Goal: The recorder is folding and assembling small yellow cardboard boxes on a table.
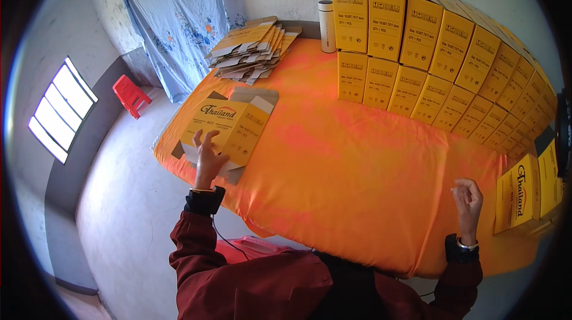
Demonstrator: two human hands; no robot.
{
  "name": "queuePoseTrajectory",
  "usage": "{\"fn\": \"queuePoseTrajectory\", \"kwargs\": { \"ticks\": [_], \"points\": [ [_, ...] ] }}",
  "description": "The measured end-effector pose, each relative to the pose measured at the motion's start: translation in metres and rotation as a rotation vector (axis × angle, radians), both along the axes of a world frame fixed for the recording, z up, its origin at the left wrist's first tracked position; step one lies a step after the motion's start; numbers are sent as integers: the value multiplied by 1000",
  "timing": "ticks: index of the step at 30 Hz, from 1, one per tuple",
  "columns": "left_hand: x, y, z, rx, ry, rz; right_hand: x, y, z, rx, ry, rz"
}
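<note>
My left hand [208, 154] has its fingers spread over the near side of a yellow cardboard box [243, 123]. The box lies on the left part of the table, its grey-brown end flaps folded outward. Whether the fingertips press on it, I cannot tell. My right hand [468, 205] is above the right side of the table, fingers loosely bent, with nothing visible in it. To its right, apart from it, a yellow box [516, 195] with dark lettering stands beside another yellow box [549, 180] near the picture's rim.
An orange cloth [345, 171] covers the table. Flattened cartons [253, 49] are piled at its far left. Two tiers of yellow boxes [420, 31] run along the back right, beside a white bottle [326, 27]. A red plastic stool [131, 95] stands on the floor at left.
</note>
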State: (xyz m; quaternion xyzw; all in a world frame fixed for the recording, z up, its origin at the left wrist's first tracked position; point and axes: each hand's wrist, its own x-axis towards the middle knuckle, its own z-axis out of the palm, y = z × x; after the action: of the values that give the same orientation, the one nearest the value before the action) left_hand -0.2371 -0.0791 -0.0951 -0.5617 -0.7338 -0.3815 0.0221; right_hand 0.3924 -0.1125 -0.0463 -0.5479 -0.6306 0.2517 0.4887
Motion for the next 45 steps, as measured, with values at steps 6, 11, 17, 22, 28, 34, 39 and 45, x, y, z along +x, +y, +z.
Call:
{"fn": "queuePoseTrajectory", "kwargs": {
  "ticks": [6, 11, 17, 22, 28, 34, 39, 45],
  "points": [
    [93, -2, 3, -2, -677, -510, -33, 7, 6, 50, -25, 162],
    [129, -26, 59, -236, -639, -864, -54, 4, 12, 2, -141, 253],
    [62, -39, 41, -455, -138, -412, -53, -2, 2, -48, -186, 338],
    [76, -81, 10, -331, -15, -608, -80, -6, -11, -185, -271, 441],
    [116, -126, 22, -245, 194, -636, -110, 0, -26, -238, -231, 552],
    [130, -115, 21, -118, 127, -790, -118, 15, -21, -358, -254, 545],
    [134, -83, 37, 299, 49, -725, -104, 32, 5, -447, 105, 597],
    [153, -25, 93, 463, -421, -569, -120, 13, 71, 154, 182, 618]
  ]
}}
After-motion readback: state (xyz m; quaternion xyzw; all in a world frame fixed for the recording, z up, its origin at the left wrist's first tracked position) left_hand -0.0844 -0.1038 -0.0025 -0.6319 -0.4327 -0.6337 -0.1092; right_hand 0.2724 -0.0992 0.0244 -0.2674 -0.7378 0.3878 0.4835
